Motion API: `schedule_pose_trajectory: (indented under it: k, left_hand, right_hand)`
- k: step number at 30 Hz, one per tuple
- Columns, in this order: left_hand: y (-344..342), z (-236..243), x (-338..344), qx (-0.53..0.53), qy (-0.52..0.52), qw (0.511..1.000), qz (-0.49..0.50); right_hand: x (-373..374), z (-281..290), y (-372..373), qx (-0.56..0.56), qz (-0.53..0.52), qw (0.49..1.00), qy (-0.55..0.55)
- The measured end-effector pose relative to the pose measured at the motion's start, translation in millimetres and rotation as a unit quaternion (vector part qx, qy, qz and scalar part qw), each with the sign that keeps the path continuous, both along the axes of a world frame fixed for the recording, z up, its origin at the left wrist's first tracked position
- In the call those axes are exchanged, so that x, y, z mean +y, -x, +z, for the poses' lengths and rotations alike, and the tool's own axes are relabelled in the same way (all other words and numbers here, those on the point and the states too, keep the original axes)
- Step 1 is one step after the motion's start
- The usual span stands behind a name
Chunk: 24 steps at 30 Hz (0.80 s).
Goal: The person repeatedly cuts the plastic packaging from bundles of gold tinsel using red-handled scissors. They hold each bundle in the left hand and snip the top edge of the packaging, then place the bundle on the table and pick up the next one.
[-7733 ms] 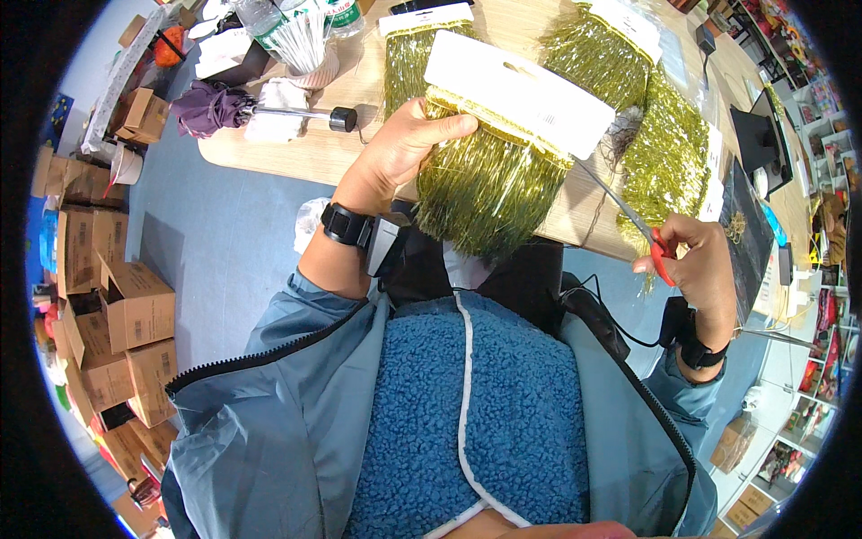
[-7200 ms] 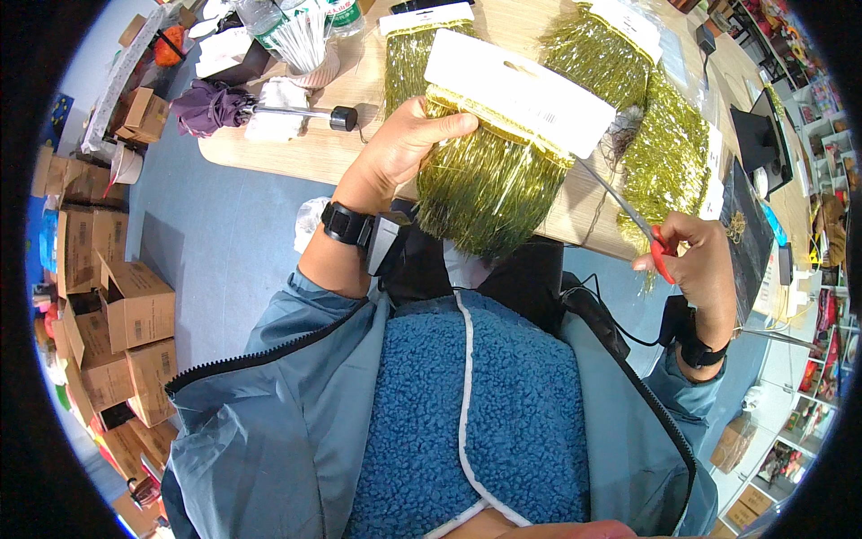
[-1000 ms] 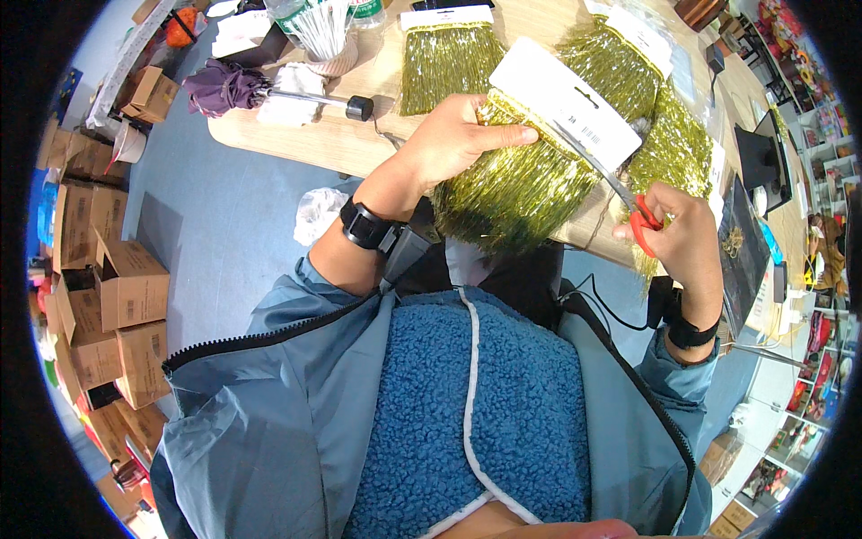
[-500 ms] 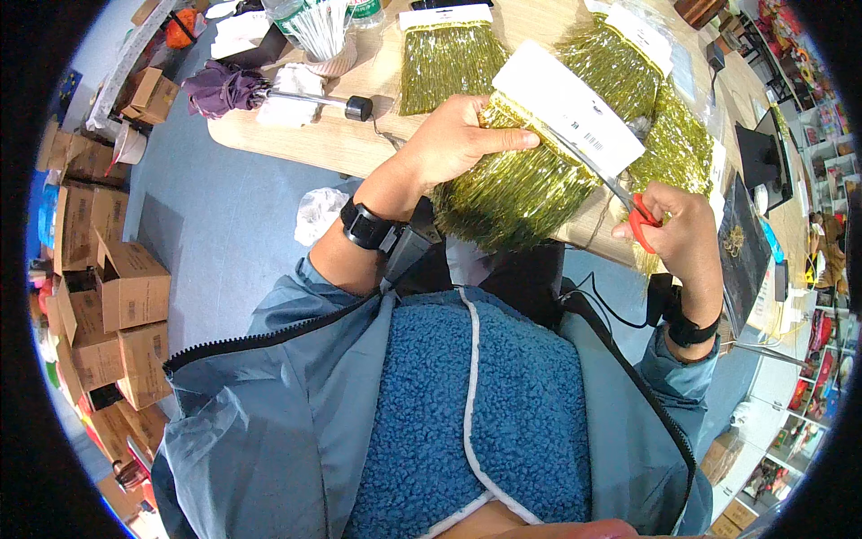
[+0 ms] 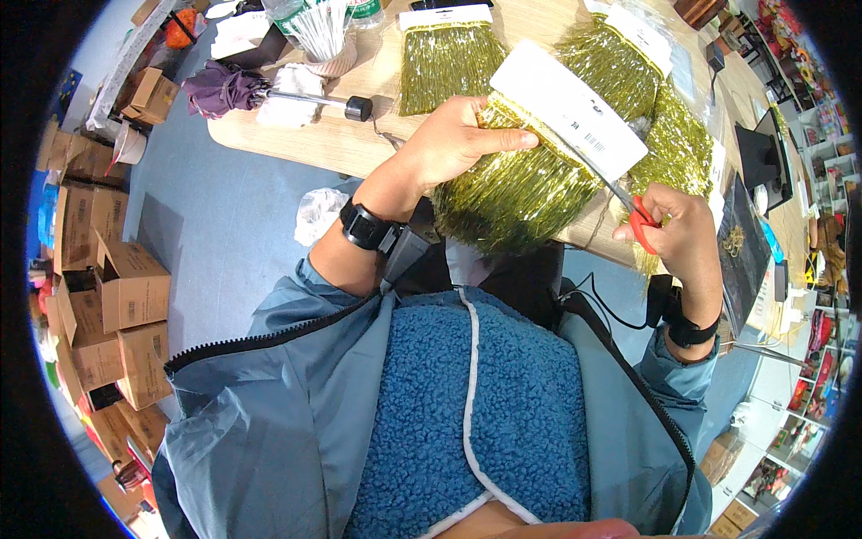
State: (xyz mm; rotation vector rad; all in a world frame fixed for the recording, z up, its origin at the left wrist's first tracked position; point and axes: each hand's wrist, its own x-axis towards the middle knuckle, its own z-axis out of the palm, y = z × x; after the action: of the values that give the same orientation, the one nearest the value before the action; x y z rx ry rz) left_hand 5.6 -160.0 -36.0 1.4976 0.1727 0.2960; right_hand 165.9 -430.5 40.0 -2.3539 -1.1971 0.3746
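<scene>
My left hand point(image 5: 469, 142) is closed on a bundle of gold tinsel fringe point(image 5: 521, 193), thumb on top near the gathered edge. A white header card point(image 5: 570, 108) runs along that edge, tilted down to the right. My right hand point(image 5: 673, 229) grips scissors with red handles point(image 5: 642, 225). Their blades point(image 5: 600, 175) lie along the seam between card and fringe, at its right part. I cannot tell how far the blades are spread. The fringe's lower strands hang past the table edge above my lap.
More carded gold fringe point(image 5: 449, 67) lies on the wooden table point(image 5: 296, 144), with further pieces point(image 5: 611, 54) at the right. A folded purple umbrella point(image 5: 224, 88) and a cup of white sticks point(image 5: 332, 58) stand left. A black monitor point(image 5: 763, 153) is far right; cardboard boxes point(image 5: 135, 287) stack on the floor.
Almost nothing differs. The header card has tipped very slightly, and both hands stay in nearly the same place with their hold kept.
</scene>
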Motion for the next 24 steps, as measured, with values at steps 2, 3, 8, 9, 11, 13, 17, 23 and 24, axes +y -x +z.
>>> schedule_pose_trajectory:
  k: [2, 3, 8, 9, 11, 13, 17, 23, 24]
  left_hand:
    - [1.2, 2.2, -0.9, 0.002, 0.028, 1.000, -0.004]
    - [1.7, 3.3, -1.3, 0.003, 0.043, 0.999, -0.004]
    - [3.7, 6.2, -2.1, 0.000, 0.056, 0.998, 0.003]
    - [3.8, 6.1, -1.9, -0.001, 0.059, 0.998, 0.006]
    - [4.1, 5.6, -1.7, 0.001, 0.067, 0.998, 0.002]
    - [3.6, 5.3, -1.2, -0.001, 0.066, 0.998, 0.000]
    - [3.7, 6.3, 0.0, -0.003, 0.057, 0.998, -0.006]
    - [1.9, 6.1, -2.0, -0.002, 0.045, 0.999, 0.004]
    - [1.5, 5.8, -1.7, -0.003, 0.030, 1.000, 0.008]
  right_hand:
    - [-0.3, 0.4, 0.2, 0.015, -0.002, 1.000, -0.001]
    - [-0.6, 0.3, 0.2, 0.022, -0.003, 1.000, -0.002]
    - [-2.3, -0.9, -1.7, 0.024, 0.026, 0.999, -0.032]
    - [-3.1, -0.7, -1.9, 0.026, 0.038, 0.998, -0.040]
    - [-3.1, -0.7, -2.2, 0.029, 0.022, 0.998, -0.046]
    - [-2.8, -0.6, -1.7, 0.037, 0.021, 0.995, -0.088]
    - [-4.1, -0.3, 1.4, 0.018, 0.029, 0.991, -0.132]
    - [-6.3, -2.1, 1.8, 0.033, 0.015, 0.999, -0.033]
    - [-6.1, -2.5, 1.9, 0.019, 0.015, 0.999, -0.022]
